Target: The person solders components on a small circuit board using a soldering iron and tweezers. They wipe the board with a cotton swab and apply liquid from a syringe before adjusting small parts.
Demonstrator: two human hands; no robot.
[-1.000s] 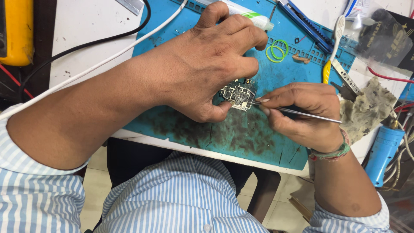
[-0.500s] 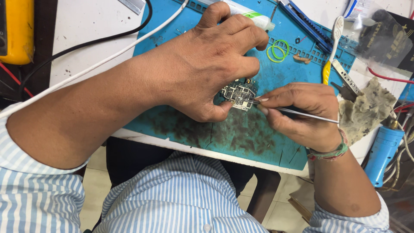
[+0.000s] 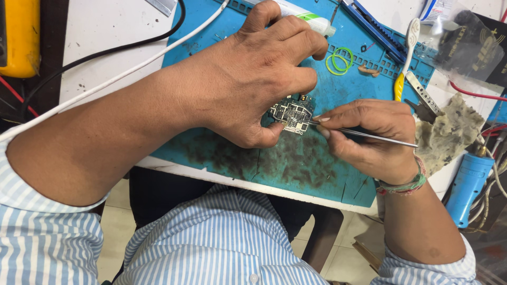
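My left hand [image 3: 259, 79] pins the board [image 3: 291, 114] to the blue mat [image 3: 222, 31], thumb and fingers closed on its left edge so it lies flat near the mat's stained front part. My right hand [image 3: 369, 140] pinches a thin metal probe [image 3: 369, 135], or perhaps closed tweezers, I can't quite tell from here, with the tip touching the board's right edge. I judge this to be the fine work itself: picking or prying at a small part on the board. The next move calls for a steady left grip, so the board does not skid, and only light pressure at the tip, with my right fingers braced low against the mat. A slip could scratch the tracks or flick a part away. A toothbrush [image 3: 406, 50], green rings [image 3: 339, 59] and a white tube [image 3: 309, 18] lie farther back on the mat, well apart from my hands.
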